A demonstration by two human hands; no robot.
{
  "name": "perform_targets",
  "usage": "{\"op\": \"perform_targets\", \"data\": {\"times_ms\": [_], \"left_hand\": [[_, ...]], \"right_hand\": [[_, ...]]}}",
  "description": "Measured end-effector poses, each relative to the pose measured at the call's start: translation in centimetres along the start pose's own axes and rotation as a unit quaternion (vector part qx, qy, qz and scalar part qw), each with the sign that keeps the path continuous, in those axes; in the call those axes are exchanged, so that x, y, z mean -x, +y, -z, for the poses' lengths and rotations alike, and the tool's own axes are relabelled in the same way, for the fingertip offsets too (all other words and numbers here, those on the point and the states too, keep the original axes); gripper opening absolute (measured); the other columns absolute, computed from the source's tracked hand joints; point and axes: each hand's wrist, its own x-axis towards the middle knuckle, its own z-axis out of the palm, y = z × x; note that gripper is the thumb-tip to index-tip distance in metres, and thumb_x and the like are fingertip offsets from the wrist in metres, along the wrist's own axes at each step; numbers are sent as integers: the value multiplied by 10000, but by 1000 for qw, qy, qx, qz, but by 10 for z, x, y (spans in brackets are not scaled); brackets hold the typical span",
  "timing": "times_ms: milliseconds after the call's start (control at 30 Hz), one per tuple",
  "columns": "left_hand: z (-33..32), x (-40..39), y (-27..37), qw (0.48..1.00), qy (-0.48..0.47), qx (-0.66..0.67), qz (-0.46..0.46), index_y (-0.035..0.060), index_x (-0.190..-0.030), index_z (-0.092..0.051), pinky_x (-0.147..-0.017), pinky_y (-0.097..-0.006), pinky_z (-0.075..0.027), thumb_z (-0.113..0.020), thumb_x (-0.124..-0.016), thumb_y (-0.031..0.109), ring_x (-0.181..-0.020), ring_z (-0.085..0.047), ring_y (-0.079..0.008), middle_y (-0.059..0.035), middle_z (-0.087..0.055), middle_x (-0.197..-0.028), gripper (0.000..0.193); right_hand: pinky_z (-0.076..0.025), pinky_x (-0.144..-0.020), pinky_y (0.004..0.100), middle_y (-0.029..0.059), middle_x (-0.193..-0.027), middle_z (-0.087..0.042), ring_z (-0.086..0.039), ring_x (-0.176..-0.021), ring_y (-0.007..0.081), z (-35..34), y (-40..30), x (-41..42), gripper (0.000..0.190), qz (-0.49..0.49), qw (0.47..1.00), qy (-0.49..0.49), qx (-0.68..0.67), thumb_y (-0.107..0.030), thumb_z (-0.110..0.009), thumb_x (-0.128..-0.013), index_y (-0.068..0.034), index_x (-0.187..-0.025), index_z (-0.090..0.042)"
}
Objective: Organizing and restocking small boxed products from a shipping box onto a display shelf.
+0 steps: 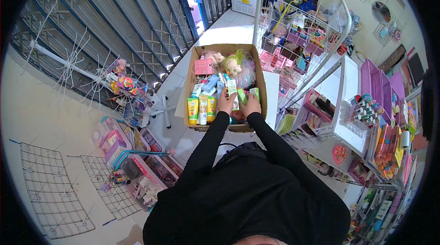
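Note:
Both my hands reach into an open cardboard box (260, 73) in front of me. My left hand (226, 103) has its fingers against a white-and-green carton (232, 86), which stands among the goods. A small green carton (242, 96) is held in my right hand (252, 105), with another green carton (254, 91) just beyond it. Yellow tubes (193, 111) and a white tube (202, 109) stand at the near left. Behind them lie blue packages (211, 83), a pink box (204, 66) and a plush toy (233, 66). My fingers hide parts of the cartons.
A white wire basket rack (299, 42) full of goods stands beyond the box's right side. Shelving with purple baskets (373, 83) is at the right. Left are a hook stand (70, 62), plastic bins (141, 173) and wire grids (51, 190). A metal shutter (137, 15) runs behind.

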Motion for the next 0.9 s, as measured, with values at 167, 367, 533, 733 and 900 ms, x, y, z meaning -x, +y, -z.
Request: {"op": "perform_targets", "data": {"times_ms": [167,367,533,733,900], "left_hand": [[-9,15,33,993,15,115,-18,15,-1070,-434,-614,-253,-442,-617,-761,221,-719,-560,-150,-92,-579,-895,413],[-5,20,44,989,27,142,-36,10,-1093,-384,-599,-238,-441,-610,-784,176,-734,-548,-138,-100,-570,-901,417],[0,18,43,996,5,88,-23,-8,-1099,-357,-637,-236,-437,-600,-803,181,-790,-541,-139,-117,-555,-940,427],[0,24,49,983,37,174,-43,4,-1079,-405,-611,-222,-431,-592,-801,193,-735,-547,-111,-84,-579,-889,384],[10,37,53,970,78,221,-58,-11,-1106,-394,-623,-217,-433,-606,-782,130,-758,-549,-113,-94,-579,-902,412]], "right_hand": [[-455,-741,343,136,-916,-554,-570,-808,265,0,24,-15,397,6,981,67,-182,-117,-670,-649,-35,-1006,-515],[-455,-743,289,119,-906,-591,-576,-839,188,13,10,-12,396,-11,926,113,-361,-94,-659,-699,-22,-1054,-498],[-451,-732,285,113,-896,-592,-570,-812,179,15,8,-13,419,6,924,136,-357,-121,-667,-707,-21,-1080,-503],[-442,-703,262,85,-893,-593,-550,-781,139,13,10,-16,424,0,905,110,-410,-136,-674,-714,-16,-1090,-518],[-437,-687,237,70,-894,-592,-544,-768,117,15,7,-13,416,18,868,65,-491,-119,-674,-715,-9,-1085,-518]]}}
